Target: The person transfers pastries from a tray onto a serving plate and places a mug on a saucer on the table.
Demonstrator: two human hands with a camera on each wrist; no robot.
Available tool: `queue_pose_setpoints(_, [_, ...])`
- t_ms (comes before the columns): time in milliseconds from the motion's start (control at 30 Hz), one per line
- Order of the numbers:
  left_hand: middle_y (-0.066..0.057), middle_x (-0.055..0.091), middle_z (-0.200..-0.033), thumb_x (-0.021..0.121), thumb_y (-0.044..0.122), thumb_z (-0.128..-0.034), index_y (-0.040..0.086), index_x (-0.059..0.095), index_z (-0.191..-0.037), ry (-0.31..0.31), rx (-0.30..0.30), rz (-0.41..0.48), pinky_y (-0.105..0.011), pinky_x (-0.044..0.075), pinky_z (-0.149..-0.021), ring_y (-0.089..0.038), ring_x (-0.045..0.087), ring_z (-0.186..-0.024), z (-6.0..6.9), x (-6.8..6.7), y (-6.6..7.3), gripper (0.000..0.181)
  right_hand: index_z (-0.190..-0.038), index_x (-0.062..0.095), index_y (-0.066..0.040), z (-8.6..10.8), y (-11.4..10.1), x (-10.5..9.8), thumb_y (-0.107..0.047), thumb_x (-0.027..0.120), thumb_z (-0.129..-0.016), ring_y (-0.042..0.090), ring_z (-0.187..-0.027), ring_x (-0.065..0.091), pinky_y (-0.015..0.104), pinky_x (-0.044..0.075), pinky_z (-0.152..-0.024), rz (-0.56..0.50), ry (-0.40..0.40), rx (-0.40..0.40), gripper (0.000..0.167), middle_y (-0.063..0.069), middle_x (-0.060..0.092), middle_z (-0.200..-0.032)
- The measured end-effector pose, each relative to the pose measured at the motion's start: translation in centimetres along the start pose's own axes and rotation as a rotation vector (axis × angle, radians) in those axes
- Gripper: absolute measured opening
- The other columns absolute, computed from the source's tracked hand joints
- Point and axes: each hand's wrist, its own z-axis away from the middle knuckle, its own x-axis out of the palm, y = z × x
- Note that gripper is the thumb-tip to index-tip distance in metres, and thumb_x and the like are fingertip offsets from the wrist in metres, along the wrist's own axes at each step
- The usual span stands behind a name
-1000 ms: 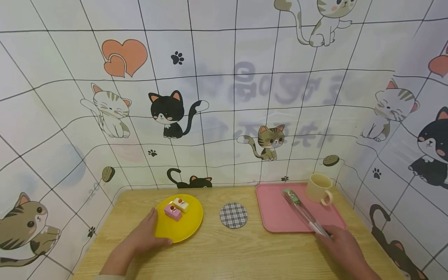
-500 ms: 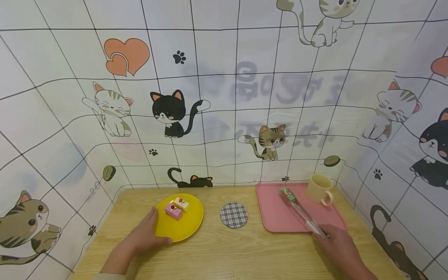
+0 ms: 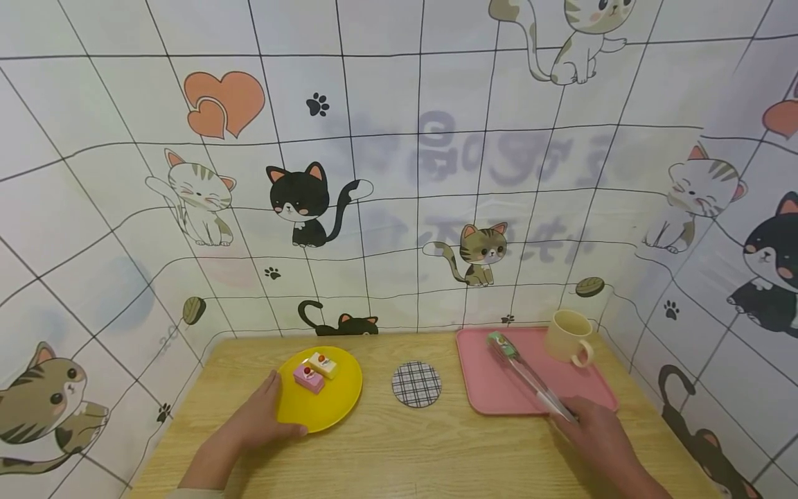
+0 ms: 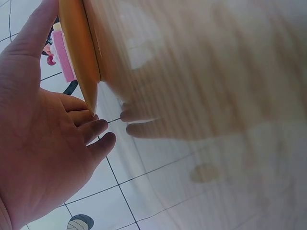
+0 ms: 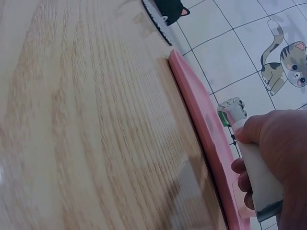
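My left hand (image 3: 252, 419) rests against the near-left rim of a yellow plate (image 3: 330, 409), thumb and fingers spread along the edge. On the plate sit a pink toy cake (image 3: 308, 379) and a cream one (image 3: 323, 364), side by side. In the left wrist view the fingers of my left hand (image 4: 43, 143) hang loosely beside the plate (image 4: 79, 52). My right hand (image 3: 601, 436) grips metal tongs (image 3: 537, 382) by their pale handle, angled over a pink tray (image 3: 489, 398). A green piece (image 3: 502, 344) is at their tips; the right wrist view shows it too (image 5: 224, 118).
A cream mug (image 3: 566, 336) stands at the tray's back right corner, its handle toward the front. Between plate and tray lies a round checked coaster (image 3: 416, 383). Behind the wooden table (image 3: 386, 457) rises a wall covering with cat drawings (image 3: 386, 90).
The tongs' tips with the green piece have swung left over the tray, and my right hand has shifted slightly left. My left hand, the plate and the cakes stay where they were.
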Motion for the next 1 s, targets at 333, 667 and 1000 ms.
queue_pose_setpoints(333, [-0.042,0.012,-0.174,0.095,0.063,-0.0783,-0.019,0.017,-0.167,0.004,0.012,0.004,-0.071,0.025,-0.129,-0.062,0.022,-0.16,0.1,0.0,-0.1,0.144,-0.106,0.085,-0.01,0.1,-0.7,0.6,-0.012,0.09,-0.092,0.015,-0.081,0.07,0.041,0.061,-0.07,-0.005,0.052,-0.099,0.016,-0.001,0.079,-0.094])
queue_pose_setpoints(667, [-0.042,0.012,-0.175,0.095,0.063,-0.0781,-0.019,0.017,-0.167,0.002,0.002,0.003,-0.07,0.025,-0.129,-0.061,0.022,-0.16,0.1,0.1,-0.1,0.144,-0.102,0.085,-0.011,0.1,-2.7,1.8,-0.009,0.093,-0.086,0.005,-0.078,0.065,0.033,0.059,-0.068,-0.056,0.108,-0.209,0.018,-0.01,0.075,-0.089])
queue_pose_setpoints(1000, [-0.041,0.011,-0.176,0.095,0.065,-0.0771,-0.018,0.017,-0.168,0.002,-0.007,0.01,-0.07,0.024,-0.129,-0.061,0.021,-0.161,0.0,0.3,-0.4,0.145,-0.101,0.084,-0.017,-0.1,-5.3,2.6,-0.012,0.092,-0.089,-0.002,-0.075,0.055,0.029,0.053,-0.066,-0.075,0.062,-0.253,0.015,-0.018,0.067,-0.087])
